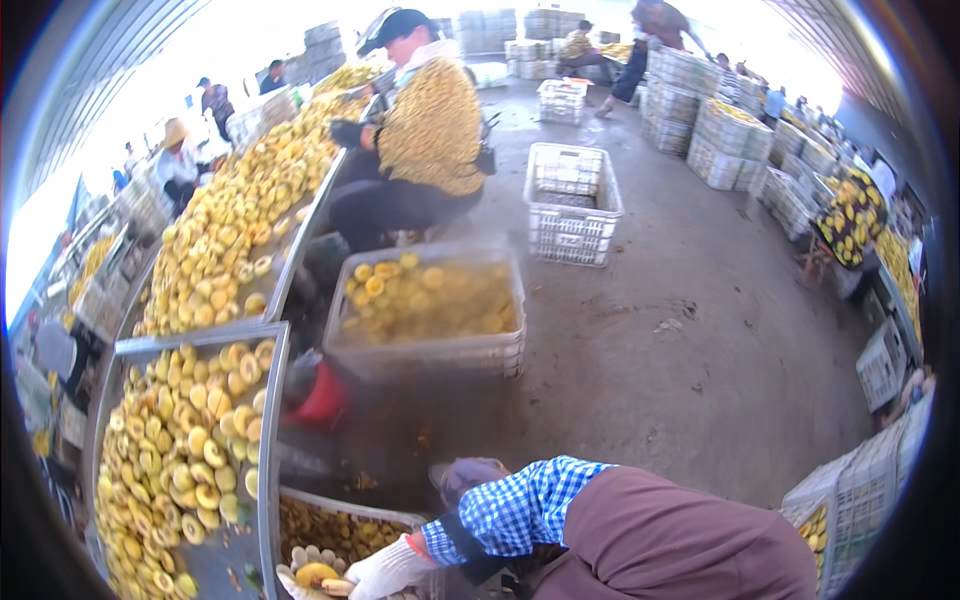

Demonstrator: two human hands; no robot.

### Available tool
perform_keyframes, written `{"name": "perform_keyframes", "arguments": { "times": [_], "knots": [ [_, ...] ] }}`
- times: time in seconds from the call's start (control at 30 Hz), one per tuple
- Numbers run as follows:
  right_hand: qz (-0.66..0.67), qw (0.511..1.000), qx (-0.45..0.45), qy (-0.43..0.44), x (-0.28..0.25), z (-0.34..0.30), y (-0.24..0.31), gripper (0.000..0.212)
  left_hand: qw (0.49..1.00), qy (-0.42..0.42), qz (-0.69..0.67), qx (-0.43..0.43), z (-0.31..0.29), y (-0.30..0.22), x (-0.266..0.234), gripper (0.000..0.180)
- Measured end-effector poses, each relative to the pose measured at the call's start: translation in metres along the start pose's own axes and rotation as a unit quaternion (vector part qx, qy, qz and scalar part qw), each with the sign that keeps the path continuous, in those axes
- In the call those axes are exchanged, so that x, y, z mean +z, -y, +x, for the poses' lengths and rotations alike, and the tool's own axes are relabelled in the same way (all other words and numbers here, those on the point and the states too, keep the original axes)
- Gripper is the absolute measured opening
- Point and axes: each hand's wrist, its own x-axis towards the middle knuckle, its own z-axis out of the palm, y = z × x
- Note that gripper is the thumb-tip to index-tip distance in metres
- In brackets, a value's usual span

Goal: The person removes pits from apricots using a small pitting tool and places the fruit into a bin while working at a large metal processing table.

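Note:
My left hand (300, 572), in a pale glove, is curled around a yellow peach half (317, 574) at the bottom edge. Beside it, my right hand (385, 572), in a white knitted glove, closes its fingertips on a light-coloured peach half (338, 588). The lower picture edge cuts off part of both hands. Under them is a crate (350, 502) holding brownish peach pieces. Just left stands a metal-rimmed table (268, 470) spread with many halved peaches (165, 470), some showing hollow centres.
Ahead sits a blurred crate of peaches (425, 350), with a red container (318, 392) near it. A co-worker (430, 130) sits at the adjoining peach-covered table (305, 225). Another white crate (573, 205) stands on the floor. Crate stacks (725, 145) and more people line the right.

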Motion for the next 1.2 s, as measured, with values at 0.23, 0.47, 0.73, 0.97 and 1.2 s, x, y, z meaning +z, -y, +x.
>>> {"name": "perform_keyframes", "arguments": {
  "times": [0.23,0.47,0.73,0.97,1.2],
  "knots": [
    [-0.018,0.998,-0.053,0.012,-0.006,0.002,-0.004,0.019,0.941,-0.247,0.229,0.035,-0.027,-0.012,0.087,0.055],
    [0.061,0.998,-0.014,0.021,-0.001,-0.011,0.011,0.027,0.991,-0.099,0.094,-0.009,-0.017,-0.022,0.044,0.052],
    [0.001,1.000,-0.025,0.009,-0.002,-0.014,0.006,0.024,0.978,-0.183,0.098,-0.023,-0.026,-0.015,0.068,0.044],
    [0.192,0.980,0.031,0.051,0.007,-0.026,0.018,0.025,0.985,-0.152,0.075,-0.007,-0.036,-0.016,0.058,0.041],
    [-0.421,0.901,-0.096,0.030,-0.049,0.037,-0.034,0.025,0.781,-0.375,0.443,0.231,-0.113,-0.070,0.006,0.043]
  ]
}}
